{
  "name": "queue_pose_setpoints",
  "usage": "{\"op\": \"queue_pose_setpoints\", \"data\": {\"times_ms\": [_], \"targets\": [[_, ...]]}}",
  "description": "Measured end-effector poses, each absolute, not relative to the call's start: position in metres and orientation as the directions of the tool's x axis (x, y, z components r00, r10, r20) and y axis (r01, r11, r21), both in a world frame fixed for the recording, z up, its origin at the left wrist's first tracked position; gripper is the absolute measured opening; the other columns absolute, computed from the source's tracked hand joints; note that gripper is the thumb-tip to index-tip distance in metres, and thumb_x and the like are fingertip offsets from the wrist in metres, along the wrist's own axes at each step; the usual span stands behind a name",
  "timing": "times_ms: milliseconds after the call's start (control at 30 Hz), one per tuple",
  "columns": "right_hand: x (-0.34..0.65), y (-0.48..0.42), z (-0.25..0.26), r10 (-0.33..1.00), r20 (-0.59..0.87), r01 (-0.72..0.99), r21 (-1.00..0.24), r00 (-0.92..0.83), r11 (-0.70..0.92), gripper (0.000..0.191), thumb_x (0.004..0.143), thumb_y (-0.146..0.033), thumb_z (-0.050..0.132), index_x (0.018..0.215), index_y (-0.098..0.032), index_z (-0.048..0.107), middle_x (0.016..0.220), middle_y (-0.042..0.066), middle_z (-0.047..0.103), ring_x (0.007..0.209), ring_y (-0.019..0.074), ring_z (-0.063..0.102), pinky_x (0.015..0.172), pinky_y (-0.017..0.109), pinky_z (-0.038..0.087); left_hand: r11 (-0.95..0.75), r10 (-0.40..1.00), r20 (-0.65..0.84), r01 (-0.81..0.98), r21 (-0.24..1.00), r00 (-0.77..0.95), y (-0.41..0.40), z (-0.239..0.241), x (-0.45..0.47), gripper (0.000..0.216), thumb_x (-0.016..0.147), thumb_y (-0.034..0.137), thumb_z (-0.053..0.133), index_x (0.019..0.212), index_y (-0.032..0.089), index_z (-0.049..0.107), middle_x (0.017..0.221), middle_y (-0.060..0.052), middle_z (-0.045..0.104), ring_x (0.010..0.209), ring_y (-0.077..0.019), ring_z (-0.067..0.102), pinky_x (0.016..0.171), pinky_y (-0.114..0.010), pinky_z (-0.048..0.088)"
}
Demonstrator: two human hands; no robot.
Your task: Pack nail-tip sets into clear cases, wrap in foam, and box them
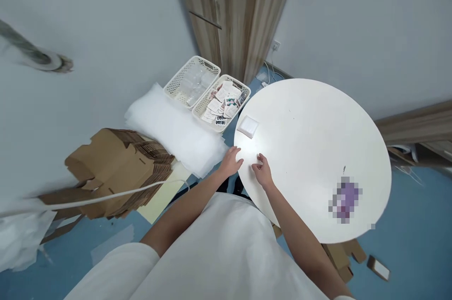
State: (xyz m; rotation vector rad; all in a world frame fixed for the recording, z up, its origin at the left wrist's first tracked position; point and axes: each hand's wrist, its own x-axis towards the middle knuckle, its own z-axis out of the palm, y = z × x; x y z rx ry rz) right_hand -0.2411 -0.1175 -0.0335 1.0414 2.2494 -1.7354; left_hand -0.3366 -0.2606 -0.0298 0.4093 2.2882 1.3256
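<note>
At the table's (310,144) edge, the left hand (230,162) is empty, its fingers loosely parted from the thumb; the right hand (262,171), fingers half curled with a gap to the thumb, appears empty too. The white stack (249,126) lies on the table just beyond them, near a basket (205,124).

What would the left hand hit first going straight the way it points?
Likely the small white rectangular stack on the round white table; the left hand's height is unclear, so it might pass over.
</note>
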Motion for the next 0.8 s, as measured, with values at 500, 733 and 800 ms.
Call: {"op": "queue_pose_setpoints", "data": {"times_ms": [500,733,800], "targets": [[-0.241,-0.127,-0.043,0.320,-0.261,0.402,-0.735,-0.911,0.545,0.060,0.071,-0.031,0.052,0.127,-0.019,0.034,0.136,0.015,0.027,0.127,0.0344,0.021,0.099,0.054,0.025,0.394,0.271,-0.512,-0.391,0.831,-0.815,-0.342,-0.009,-0.285,0.042,0.049,0.035,0.077,0.088,0.030,0.065,0.099,-0.011,0.064,0.088,-0.0255,0.062,0.079,-0.036,0.049],[-0.277,-0.180,-0.017,-0.059,-0.131,0.071,-0.804,-0.990,0.591,0.047,0.079,-0.033,0.043,0.124,-0.019,0.040,0.113,0.011,0.054,0.099,0.0239,0.053,0.086,0.042,0.042,0.451,0.076,-0.271,-0.210,0.868,-0.960,-0.378,0.017,-0.285,0.034,0.060,0.033,0.068,0.093,0.025,0.064,0.096,-0.007,0.065,0.087,-0.0249,0.061,0.085,-0.037,0.045],[-0.295,-0.205,-0.010,-0.203,-0.165,0.018,-0.815,-0.965,0.579,0.042,0.078,-0.035,0.046,0.118,-0.020,0.048,0.101,0.009,0.060,0.083,0.0209,0.058,0.077,0.038,0.046,0.497,-0.029,-0.208,-0.195,0.845,-0.978,-0.405,0.021,-0.289,0.030,0.066,0.032,0.064,0.094,0.024,0.063,0.096,-0.006,0.064,0.090,-0.0247,0.059,0.088,-0.037,0.042]]}}
